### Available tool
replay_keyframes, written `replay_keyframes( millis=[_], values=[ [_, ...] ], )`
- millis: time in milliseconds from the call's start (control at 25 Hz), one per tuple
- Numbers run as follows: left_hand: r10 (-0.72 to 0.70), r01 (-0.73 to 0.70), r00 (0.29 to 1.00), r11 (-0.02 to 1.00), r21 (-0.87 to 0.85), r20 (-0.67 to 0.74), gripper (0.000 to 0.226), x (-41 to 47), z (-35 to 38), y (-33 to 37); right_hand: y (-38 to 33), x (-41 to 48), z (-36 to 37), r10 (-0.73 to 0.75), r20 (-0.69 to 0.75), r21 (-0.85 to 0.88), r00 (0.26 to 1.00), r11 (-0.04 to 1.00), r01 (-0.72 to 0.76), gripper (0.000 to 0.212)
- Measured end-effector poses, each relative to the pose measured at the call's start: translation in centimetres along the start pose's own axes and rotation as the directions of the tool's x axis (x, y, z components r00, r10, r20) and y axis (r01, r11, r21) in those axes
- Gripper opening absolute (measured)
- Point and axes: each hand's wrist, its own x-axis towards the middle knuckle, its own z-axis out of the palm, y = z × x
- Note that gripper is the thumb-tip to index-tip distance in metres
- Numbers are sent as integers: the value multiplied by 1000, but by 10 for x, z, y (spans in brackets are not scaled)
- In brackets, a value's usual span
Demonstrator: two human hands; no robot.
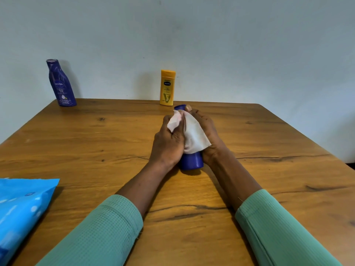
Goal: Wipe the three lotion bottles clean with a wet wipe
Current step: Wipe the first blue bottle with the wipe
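A dark blue lotion bottle (192, 163) is held over the middle of the table between both hands, its cap end pointing away from me. A white wet wipe (193, 133) is draped over most of the bottle. My left hand (169, 143) pinches the wipe and wraps it against the bottle's left side. My right hand (207, 135) grips the bottle from the right, one fingertip near the cap. A second blue bottle (61, 85) stands at the far left edge. A yellow bottle (167, 88) stands at the far edge behind my hands.
A blue wet-wipe pack (23, 214) lies at the near left of the wooden table (96, 143). A pale wall runs right behind the table's far edge. The table's right edge slants down at the right.
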Motion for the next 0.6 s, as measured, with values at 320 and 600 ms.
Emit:
replay_keyframes(
  millis=[320, 600],
  values=[
    [46, -72, 995, 947, 312, 92, 40, 2, 3, -3, 14, 14, -12, 80, -262, 381, 962, 924, 27, 31],
    [-37, 24, 987, 996, 88, 156, 25, -6, 2, 11, 13, 15, -20, 81, -403, 348, 911, 935, 71, 58]
  ],
)
